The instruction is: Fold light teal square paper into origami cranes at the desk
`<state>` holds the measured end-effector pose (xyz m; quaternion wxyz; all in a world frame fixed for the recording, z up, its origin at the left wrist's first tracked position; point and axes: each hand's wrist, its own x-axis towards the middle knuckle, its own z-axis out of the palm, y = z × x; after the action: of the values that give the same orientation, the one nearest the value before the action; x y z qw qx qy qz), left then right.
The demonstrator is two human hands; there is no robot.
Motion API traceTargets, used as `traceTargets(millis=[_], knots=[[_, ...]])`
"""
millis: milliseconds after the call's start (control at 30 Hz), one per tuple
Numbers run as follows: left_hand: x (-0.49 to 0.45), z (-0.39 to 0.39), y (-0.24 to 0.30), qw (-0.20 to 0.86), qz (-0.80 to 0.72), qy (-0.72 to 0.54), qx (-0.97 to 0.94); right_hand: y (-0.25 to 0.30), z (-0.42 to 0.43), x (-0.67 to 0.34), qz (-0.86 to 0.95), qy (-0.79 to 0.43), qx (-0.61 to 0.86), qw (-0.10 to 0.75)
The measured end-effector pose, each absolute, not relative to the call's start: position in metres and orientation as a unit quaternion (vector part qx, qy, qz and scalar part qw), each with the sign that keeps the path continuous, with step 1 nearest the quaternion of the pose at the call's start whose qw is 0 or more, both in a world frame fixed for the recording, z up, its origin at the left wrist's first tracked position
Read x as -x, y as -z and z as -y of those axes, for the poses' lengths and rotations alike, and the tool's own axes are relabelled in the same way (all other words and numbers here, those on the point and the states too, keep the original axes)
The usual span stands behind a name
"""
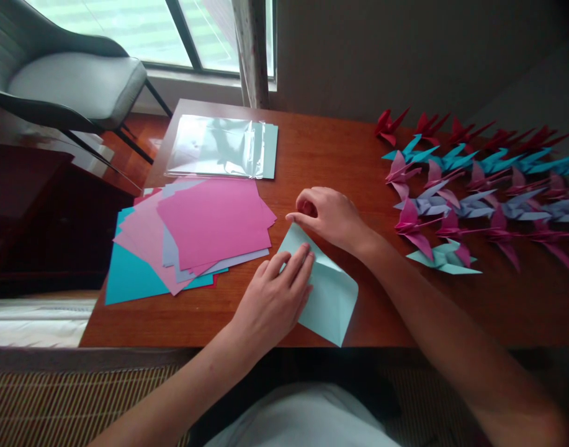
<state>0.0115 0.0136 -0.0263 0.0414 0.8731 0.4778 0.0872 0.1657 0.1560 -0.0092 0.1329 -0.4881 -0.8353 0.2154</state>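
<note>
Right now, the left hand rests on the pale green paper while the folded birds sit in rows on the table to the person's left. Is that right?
Not quite: the head view shows the folded birds in rows on the table to the person's right. The left hand does rest on the pale green paper.

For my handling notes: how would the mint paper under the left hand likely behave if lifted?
The mint paper is probably light and flexible, since its edges look thin. Its bend at picture right looks rounded, not sharply creased, so it may spring open if the left hand lifts.
</note>
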Motion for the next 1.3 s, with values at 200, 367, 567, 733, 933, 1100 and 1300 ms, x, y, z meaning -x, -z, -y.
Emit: traceTargets(millis=[200, 367, 567, 733, 933, 1100, 1300], knots=[[-0.006, -0.01, 0.03, 0.017, -0.469, -0.154, -0.87, -0.026, -0.106, -0.201, 0.785, -0.325, 0.511, 0.127], [-0.003, -0.008, 0.029, 0.023, -0.454, -0.145, -0.879, -0.011, -0.072, -0.21, 0.806, -0.206, 0.543, 0.11], [-0.001, -0.012, 0.025, 0.044, -0.46, -0.14, -0.876, 0.018, -0.068, -0.216, 0.807, -0.058, 0.573, 0.13], [0.003, -0.016, 0.022, 0.034, -0.507, -0.163, -0.846, 0.027, -0.061, -0.216, 0.865, -0.005, 0.469, 0.179], [0.008, -0.019, 0.016, 0.038, -0.608, -0.204, -0.766, 0.034, -0.055, -0.216, 0.876, -0.067, 0.442, 0.181], [0.006, -0.025, 0.01, 0.052, -0.647, -0.208, -0.732, 0.031, -0.051, -0.217, 0.872, -0.083, 0.453, 0.164], [-0.001, -0.029, 0.011, 0.219, -0.636, -0.366, -0.643, 0.029, -0.044, -0.22, 0.876, -0.087, 0.45, 0.151]])
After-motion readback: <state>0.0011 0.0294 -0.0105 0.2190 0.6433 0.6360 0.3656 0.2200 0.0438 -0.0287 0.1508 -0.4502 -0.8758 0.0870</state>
